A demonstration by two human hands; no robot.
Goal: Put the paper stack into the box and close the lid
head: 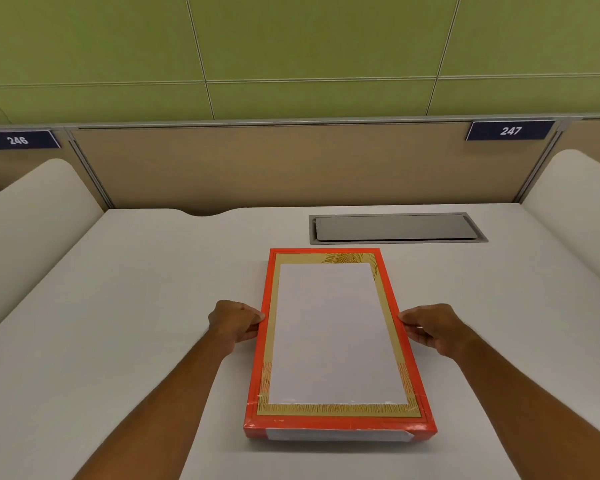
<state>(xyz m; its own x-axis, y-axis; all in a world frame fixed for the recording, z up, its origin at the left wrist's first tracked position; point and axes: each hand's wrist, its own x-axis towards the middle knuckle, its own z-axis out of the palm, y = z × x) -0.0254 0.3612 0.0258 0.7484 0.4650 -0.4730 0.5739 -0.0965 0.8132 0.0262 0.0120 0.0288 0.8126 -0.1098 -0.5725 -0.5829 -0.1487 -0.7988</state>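
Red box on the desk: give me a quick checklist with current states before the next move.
1. Left hand touches the red box at its left edge: ok.
2. Right hand touches its right edge: ok.
3. Paper stack lies flat within the gold border: ok.
4. Box rests flat on the desk: ok.
5. Paper inside the box, or on top of a shut lid: cannot tell.
6. Lid shut over the paper: not ok.

An office or study hall: a white desk point(125, 306) fenced by beige partition panels point(274, 168), numbered seat plates 246 point(17, 139) at far left and 247 point(510, 130) at far right, a recessed cable hatch point(397, 227), green wall panels point(291, 46) behind.
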